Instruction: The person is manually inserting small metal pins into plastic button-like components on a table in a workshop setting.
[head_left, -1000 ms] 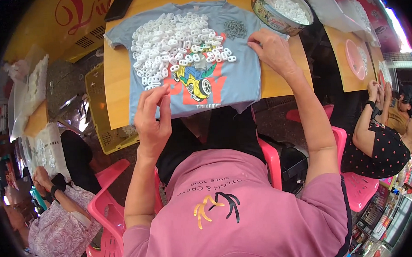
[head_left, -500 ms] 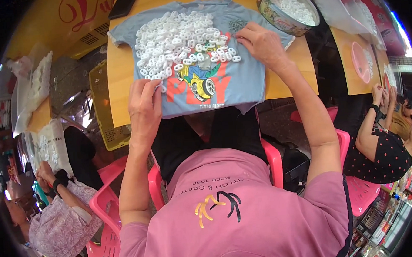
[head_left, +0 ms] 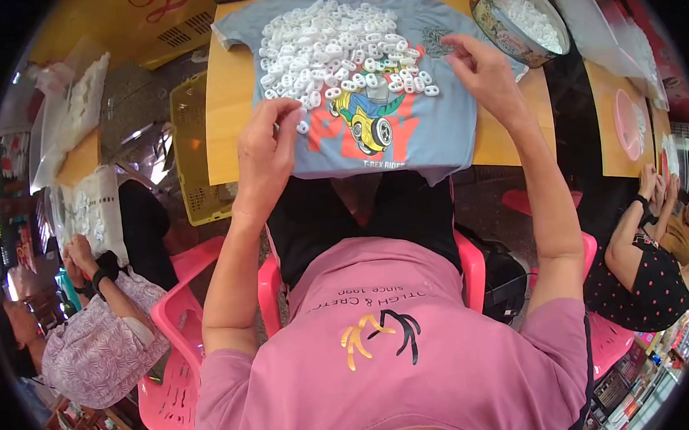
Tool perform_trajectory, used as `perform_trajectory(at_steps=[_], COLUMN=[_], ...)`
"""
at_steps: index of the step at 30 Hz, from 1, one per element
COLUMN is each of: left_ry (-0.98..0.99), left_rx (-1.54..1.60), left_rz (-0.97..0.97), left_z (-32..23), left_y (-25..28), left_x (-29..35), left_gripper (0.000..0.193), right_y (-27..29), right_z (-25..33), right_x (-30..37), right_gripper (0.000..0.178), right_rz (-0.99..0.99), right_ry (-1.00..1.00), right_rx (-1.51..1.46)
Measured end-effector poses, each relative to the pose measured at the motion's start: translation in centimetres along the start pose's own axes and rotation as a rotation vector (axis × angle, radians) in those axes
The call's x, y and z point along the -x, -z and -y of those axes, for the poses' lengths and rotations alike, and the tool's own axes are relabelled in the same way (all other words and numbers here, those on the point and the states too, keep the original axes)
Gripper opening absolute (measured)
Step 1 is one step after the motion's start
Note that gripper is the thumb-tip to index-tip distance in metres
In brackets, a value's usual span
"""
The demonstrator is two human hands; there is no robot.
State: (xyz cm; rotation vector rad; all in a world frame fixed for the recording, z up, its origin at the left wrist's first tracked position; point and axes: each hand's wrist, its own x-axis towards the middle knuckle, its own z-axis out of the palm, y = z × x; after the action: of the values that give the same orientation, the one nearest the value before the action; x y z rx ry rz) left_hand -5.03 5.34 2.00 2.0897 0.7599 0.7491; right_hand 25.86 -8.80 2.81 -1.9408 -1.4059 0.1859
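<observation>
A grey-blue T-shirt [head_left: 434, 132] with a printed cartoon car lies spread on the table. On its upper half is a large heap of small white plastic pieces [head_left: 327, 41], each with two holes. My left hand [head_left: 267, 149] is closed at the heap's near left edge, thumb and finger pinching one white two-holed piece [head_left: 302, 128]. My right hand [head_left: 487, 75] hovers beside a small pile of dark, thin bits [head_left: 435, 42] on the shirt's right side. Its thumb and forefinger are drawn close; whatever lies between them is too small to make out.
A round printed tin [head_left: 498, 32] full of white pieces stands at the far right of the yellow table [head_left: 227, 135]. A yellow crate [head_left: 194, 168] is left of the table. People sit working on both sides, with a pink basin [head_left: 628, 126] on the right-hand table.
The whole view has shifted, so the table appears farther right and higher. My right hand has drawn slightly away from the dark pile. My left hand stays near the heap's near left edge.
</observation>
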Motion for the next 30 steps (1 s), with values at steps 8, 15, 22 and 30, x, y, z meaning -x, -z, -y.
perform_trajectory(at_steps=[8, 15, 22, 30], left_ry=[-0.019, -0.363, -0.496, -0.623], left_rx=[0.147, -0.321, -0.301, -0.431], left_rz=[-0.020, -0.005, -0.053, 0.074], left_z=[-0.6, -0.8, -1.6, -1.9], left_y=[-0.9, -1.5, -3.9, -7.4], left_x=[-0.6, -1.0, -4.7, -8.4], left_gripper=[0.010, 0.012, 0.011, 0.009], right_y=[-0.1, -1.1, -2.8, -3.4], right_z=[0.3, 0.8, 1.7, 1.4], right_x=[2.4, 3.4, 4.3, 4.7], right_gripper=[0.017, 0.017, 0.018, 0.020], right_rz=[-0.060, -0.109, -0.143, -0.168], right_ry=[-0.208, -0.251, -0.276, -0.374], right_rx=[-0.230, -0.418, -0.538, -0.669])
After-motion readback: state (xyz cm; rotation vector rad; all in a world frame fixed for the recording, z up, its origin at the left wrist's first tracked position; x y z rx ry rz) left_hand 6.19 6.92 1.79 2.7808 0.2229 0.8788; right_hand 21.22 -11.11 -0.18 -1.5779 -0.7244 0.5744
